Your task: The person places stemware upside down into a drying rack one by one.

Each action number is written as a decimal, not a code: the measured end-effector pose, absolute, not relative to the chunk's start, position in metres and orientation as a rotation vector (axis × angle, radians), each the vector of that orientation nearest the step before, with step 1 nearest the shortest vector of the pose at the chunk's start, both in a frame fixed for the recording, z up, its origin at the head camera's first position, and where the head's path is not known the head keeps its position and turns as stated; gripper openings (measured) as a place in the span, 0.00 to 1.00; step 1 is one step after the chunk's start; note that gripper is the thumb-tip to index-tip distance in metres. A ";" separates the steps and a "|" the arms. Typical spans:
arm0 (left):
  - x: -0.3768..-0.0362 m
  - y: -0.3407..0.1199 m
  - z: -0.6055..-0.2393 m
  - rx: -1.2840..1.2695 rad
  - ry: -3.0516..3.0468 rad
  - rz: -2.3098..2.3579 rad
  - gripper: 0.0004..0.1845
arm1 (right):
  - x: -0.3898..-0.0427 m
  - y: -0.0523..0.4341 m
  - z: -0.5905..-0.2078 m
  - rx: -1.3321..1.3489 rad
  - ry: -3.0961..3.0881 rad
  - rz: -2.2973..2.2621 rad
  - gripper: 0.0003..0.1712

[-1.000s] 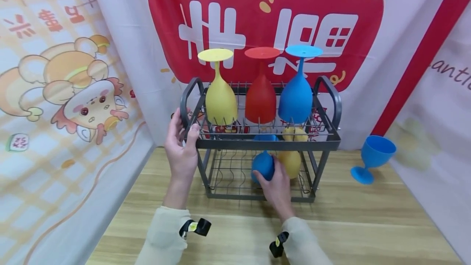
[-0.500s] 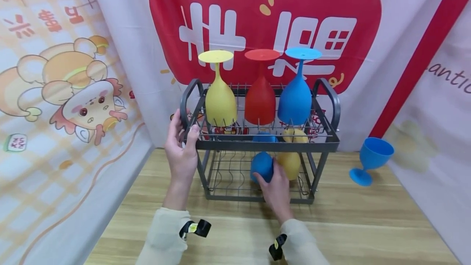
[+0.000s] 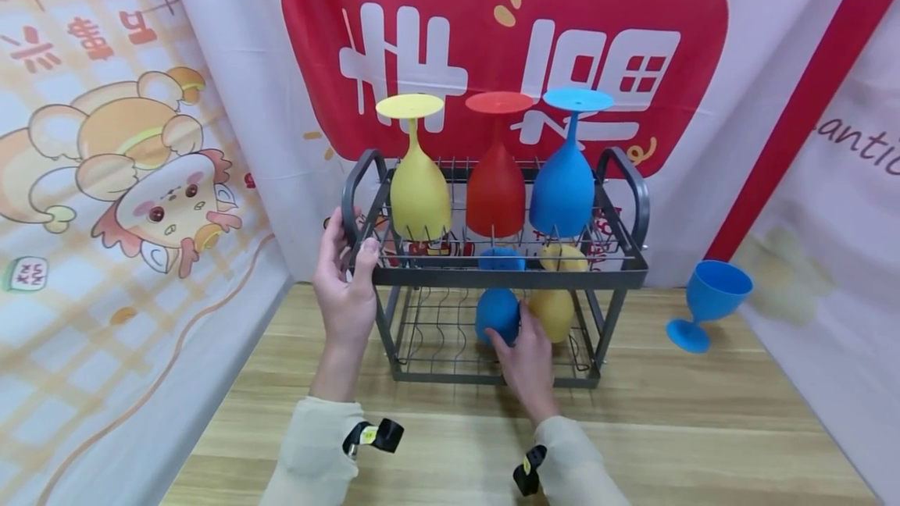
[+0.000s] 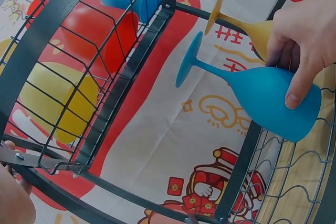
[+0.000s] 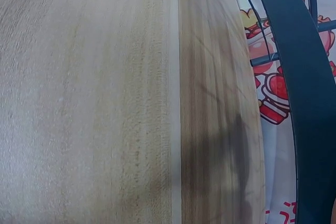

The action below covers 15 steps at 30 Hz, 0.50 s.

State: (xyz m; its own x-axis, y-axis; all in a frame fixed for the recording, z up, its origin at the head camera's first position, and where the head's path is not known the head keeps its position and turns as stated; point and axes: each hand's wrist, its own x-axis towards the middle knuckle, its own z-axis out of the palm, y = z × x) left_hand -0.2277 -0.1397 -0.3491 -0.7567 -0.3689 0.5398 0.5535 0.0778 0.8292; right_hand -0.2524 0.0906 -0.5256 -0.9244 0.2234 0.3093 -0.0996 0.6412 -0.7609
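A dark wire two-tier rack (image 3: 506, 278) stands on the wooden table. My left hand (image 3: 344, 287) grips its upper front left corner, below the handle. Inside the lower tier my right hand (image 3: 523, 350) holds the bowl of an upside-down blue goblet (image 3: 495, 311). The left wrist view shows that right hand (image 4: 310, 40) with its thumb pressed on the blue goblet (image 4: 257, 95), its foot pointing away. A yellow goblet (image 3: 555, 311) sits just right of it in the same tier. On the upper tier stand inverted yellow (image 3: 419, 194), red (image 3: 495, 197) and blue (image 3: 562, 194) goblets.
Another blue goblet (image 3: 710, 299) stands upright on the table to the right of the rack, near the cloth wall. Printed cloth backdrops close in the left, back and right. The right wrist view shows only the table (image 5: 105, 103) and a rack bar (image 5: 304, 103).
My right hand has moved the lower blue goblet slightly up and left inside the rack. The left hand keeps the same grip on the rack.
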 end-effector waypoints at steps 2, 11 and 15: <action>-0.228 -0.140 -0.349 -0.185 -1.691 -1.755 0.32 | -0.252 0.091 -0.525 -0.093 -2.483 1.187 0.50; -0.227 -0.140 -0.350 -0.173 -1.697 -1.753 0.31 | -0.242 0.097 -0.524 -0.075 -2.453 1.270 0.48; -0.227 -0.139 -0.350 -0.175 -1.696 -1.751 0.31 | -0.237 0.100 -0.520 -0.067 -2.457 1.300 0.48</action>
State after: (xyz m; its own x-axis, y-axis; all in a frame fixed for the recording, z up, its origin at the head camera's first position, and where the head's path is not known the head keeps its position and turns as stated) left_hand -0.2275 -0.1389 -0.3495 -0.7571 -0.3728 0.5365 0.5481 0.0846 0.8321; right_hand -0.2371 0.1005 -0.5201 -0.9344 0.2063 0.2903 -0.1239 0.5758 -0.8081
